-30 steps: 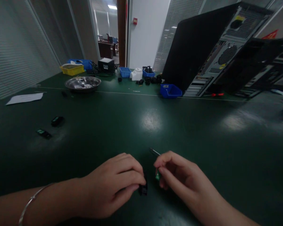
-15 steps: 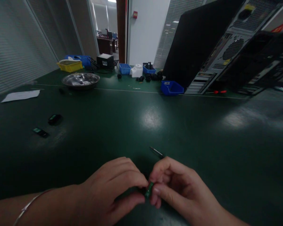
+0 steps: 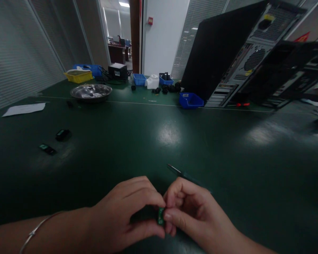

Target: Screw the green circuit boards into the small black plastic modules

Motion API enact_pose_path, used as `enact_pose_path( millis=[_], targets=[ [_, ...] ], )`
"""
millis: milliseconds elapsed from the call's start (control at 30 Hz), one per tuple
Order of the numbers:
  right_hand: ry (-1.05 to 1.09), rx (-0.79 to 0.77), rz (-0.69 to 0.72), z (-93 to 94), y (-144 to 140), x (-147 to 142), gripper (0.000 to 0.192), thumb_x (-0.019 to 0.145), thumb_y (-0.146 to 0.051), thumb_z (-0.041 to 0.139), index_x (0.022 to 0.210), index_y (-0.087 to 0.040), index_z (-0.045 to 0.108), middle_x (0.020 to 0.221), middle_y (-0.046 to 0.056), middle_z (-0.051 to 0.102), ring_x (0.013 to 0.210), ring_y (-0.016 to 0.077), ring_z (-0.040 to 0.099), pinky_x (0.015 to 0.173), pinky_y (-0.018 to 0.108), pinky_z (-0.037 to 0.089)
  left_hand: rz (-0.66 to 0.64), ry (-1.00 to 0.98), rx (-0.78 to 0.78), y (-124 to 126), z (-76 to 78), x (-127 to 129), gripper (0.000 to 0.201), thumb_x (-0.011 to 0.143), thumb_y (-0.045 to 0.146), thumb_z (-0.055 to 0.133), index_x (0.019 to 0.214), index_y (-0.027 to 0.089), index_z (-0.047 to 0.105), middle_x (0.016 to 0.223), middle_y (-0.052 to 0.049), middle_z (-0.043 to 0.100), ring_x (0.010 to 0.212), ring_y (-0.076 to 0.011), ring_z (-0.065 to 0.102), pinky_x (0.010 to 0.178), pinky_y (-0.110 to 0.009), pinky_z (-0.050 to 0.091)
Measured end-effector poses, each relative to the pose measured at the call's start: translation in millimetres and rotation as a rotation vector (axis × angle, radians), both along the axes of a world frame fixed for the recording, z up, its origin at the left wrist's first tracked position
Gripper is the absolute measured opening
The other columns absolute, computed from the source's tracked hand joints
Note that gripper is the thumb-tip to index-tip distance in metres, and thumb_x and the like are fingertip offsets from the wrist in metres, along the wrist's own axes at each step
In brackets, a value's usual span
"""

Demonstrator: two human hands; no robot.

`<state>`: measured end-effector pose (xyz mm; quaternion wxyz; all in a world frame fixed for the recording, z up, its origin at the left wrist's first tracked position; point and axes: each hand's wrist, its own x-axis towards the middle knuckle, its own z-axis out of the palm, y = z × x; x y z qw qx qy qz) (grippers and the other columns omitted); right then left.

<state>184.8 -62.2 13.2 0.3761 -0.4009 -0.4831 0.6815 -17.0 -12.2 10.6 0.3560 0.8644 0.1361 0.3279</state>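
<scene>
Green little circuit board (image 3: 160, 216) pinched between left hand (image 3: 122, 215) and right hand (image 3: 190, 215), both grips closed on it, thin tool (image 3: 178, 171) on dark bench (image 3: 228, 148) just beyond

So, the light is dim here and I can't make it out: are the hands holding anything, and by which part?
Both hands pinch a small green part by its ends, left hand and right hand fingertips meeting around it.

A dark green surface (image 3: 175, 141) carries two small black parts (image 3: 63, 134) at left, a white paper sheet (image 3: 23, 109), a metal bowl (image 3: 91, 92), blue bins (image 3: 190, 101) and a yellow tray (image 3: 79, 76) farther back, and leaning computer cases (image 3: 228, 63). A thin dark tool (image 3: 176, 171) lies just beyond the hands.
</scene>
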Motion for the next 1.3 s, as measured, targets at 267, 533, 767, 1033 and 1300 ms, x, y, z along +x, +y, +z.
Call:
enact_pose_path(
  millis=[267, 533, 767, 1033, 1300],
  targets=[
    [-0.247, 0.447, -0.017, 7.6, 0, 5, 0.01, 0.089, -0.025, 0.07, 0.091, -0.017, 0.064, 0.087, 0.005, 0.064, 0.079, 0.0148, 0.061, 0.07, 0.026, 0.051, 0.075, 0.002, -0.047, 2, -4.1, -1, 0.023, 0.087, 0.03, 0.074, 0.1, 0.021, 0.057, 0.084, 0.0, 0.065, 0.077, -0.0142, 0.061, 0.07, -0.022, 0.046],
    [-0.342, 0.609, 0.009, 2.9, -1, 7, 0.007, 0.092, -0.022, 0.067, 0.088, -0.018, 0.063, 0.084, 0.005, 0.068, 0.077, 0.0145, 0.064, 0.068, 0.024, 0.051, 0.084, -0.005, -0.124, -1, -4.4, 2, 0.03, 0.08, 0.038, 0.08, 0.091, 0.021, 0.057, 0.076, 0.005, 0.063, 0.066, -0.0093, 0.058, 0.061, -0.016, 0.043],
    [-0.312, 0.645, 0.031, 3.6, -2, 10, 0.007, 0.092, -0.02, 0.067, 0.096, -0.019, 0.062, 0.085, 0.004, 0.068, 0.077, 0.0142, 0.065, 0.069, 0.023, 0.053, 0.094, -0.033, -0.187, -5, -5.3, 3, 0.032, 0.076, 0.038, 0.083, 0.085, 0.02, 0.058, 0.072, 0.006, 0.064, 0.061, -0.0081, 0.058, 0.058, -0.015, 0.042],
    [-0.297, 0.623, 0.072, 8.2, 0, 9, 0.01, 0.091, -0.016, 0.066, 0.099, -0.02, 0.063, 0.092, 0.006, 0.066, 0.083, 0.0171, 0.063, 0.072, 0.028, 0.052, 0.072, -0.03, -0.406, -8, -5.0, 2, 0.03, 0.075, 0.029, 0.085, 0.086, 0.019, 0.059, 0.075, 0.004, 0.065, 0.065, -0.01, 0.06, 0.06, -0.018, 0.046],
    [-0.35, 0.693, 0.088, 5.8, -2, 12, 0.024, 0.087, -0.008, 0.067, 0.106, -0.022, 0.062, 0.096, 0.006, 0.065, 0.088, 0.0174, 0.063, 0.076, 0.028, 0.052, 0.049, -0.024, -0.595, -9, -3.1, 4, 0.03, 0.072, 0.016, 0.085, 0.087, 0.019, 0.06, 0.078, 0.004, 0.065, 0.07, -0.011, 0.061, 0.066, -0.02, 0.048]
  ],
)
